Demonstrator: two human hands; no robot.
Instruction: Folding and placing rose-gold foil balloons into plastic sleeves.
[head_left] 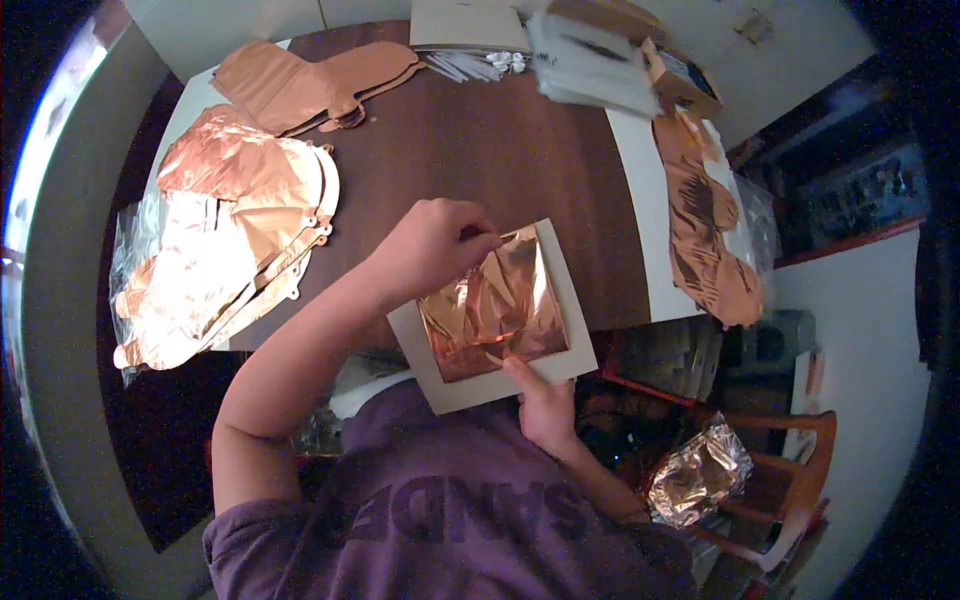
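- Left hand [440, 245]: thumb and fingertips drawn together at top edge of folded rose-gold foil balloon [540, 315]; can't tell if foil is pinched.
- Right hand [547, 405]: clamped on near edge of off-white card [412, 345], thumb on top.
- Foil balloon lies on the card, over the table's near edge.
- Progress, judged: balloon already folded to a rough square, surface still wrinkled; other foil balloons at left [250, 220], back left [310, 85] and right [690, 210] not on cards.
- Brown table [480, 150]: white sticks [460, 66], clear plastic bags [590, 65], cardboard box [685, 85] at back.
- Wooden chair [815, 490], lower right; crumpled foil package [700, 475] beside it.
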